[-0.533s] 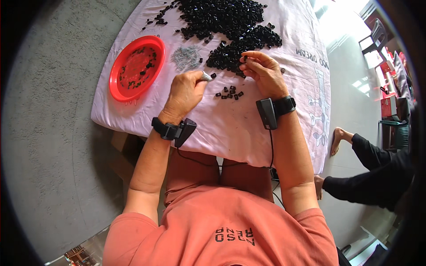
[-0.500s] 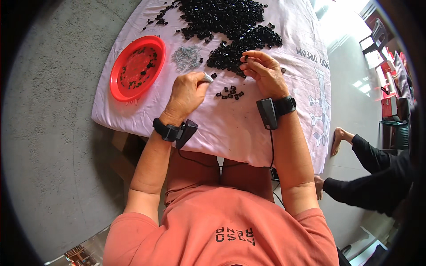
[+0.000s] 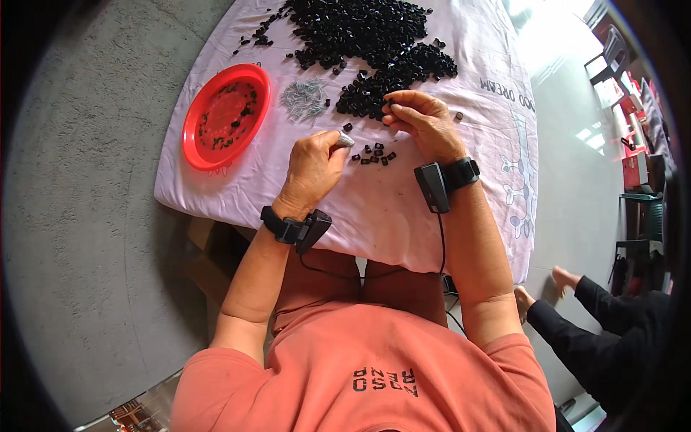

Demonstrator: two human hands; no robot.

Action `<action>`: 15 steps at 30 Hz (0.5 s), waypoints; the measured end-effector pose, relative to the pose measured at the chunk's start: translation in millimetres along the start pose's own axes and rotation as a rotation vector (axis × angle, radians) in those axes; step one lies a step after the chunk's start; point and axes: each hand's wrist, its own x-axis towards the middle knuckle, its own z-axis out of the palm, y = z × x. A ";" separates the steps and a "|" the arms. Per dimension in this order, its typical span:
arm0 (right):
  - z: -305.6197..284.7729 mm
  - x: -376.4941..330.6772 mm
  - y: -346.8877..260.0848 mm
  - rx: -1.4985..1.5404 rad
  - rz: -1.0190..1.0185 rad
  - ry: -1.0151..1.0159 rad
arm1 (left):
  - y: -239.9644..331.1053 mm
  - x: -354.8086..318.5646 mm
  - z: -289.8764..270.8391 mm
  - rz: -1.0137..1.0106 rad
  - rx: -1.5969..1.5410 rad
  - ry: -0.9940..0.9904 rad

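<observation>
My left hand [image 3: 314, 169] is closed in a pinch, with a grey-white bit [image 3: 346, 138] showing at its thumb tip. I cannot tell whether that is a wrapping or something held. Just beyond it lies a single black piece [image 3: 348, 127]. At the near edge of the big heap of small black plastic pieces [image 3: 367, 36], my right hand [image 3: 426, 126] pinches one small black piece [image 3: 389, 104] between thumb and fingers. Between the hands sits a small group of black square pieces [image 3: 374, 153]. A pile of thin silvery pins [image 3: 304, 99] lies beyond my left hand.
A red plastic basin [image 3: 190, 137] with black bits in it stands at the table's left. A pale pink printed cloth [image 3: 489, 129] covers the table. Cables run from my wrist-worn black devices [image 3: 432, 187] across my lap. Another person's legs [image 3: 576, 331] are at the right.
My left hand has shifted slightly right and nearer to me. My right hand has moved a little left and nearer. The other person's foot has moved nearer.
</observation>
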 end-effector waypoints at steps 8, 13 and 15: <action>2.1 -1.1 2.0 -0.061 0.034 -0.033 | -13.0 8.2 -8.5 -0.030 0.074 0.097; 1.2 -0.3 2.7 -0.007 0.012 -0.042 | -48.9 25.0 -36.8 -0.149 0.155 0.167; 1.3 0.0 2.8 0.006 0.017 -0.041 | -51.6 25.6 -40.2 -0.165 0.194 0.150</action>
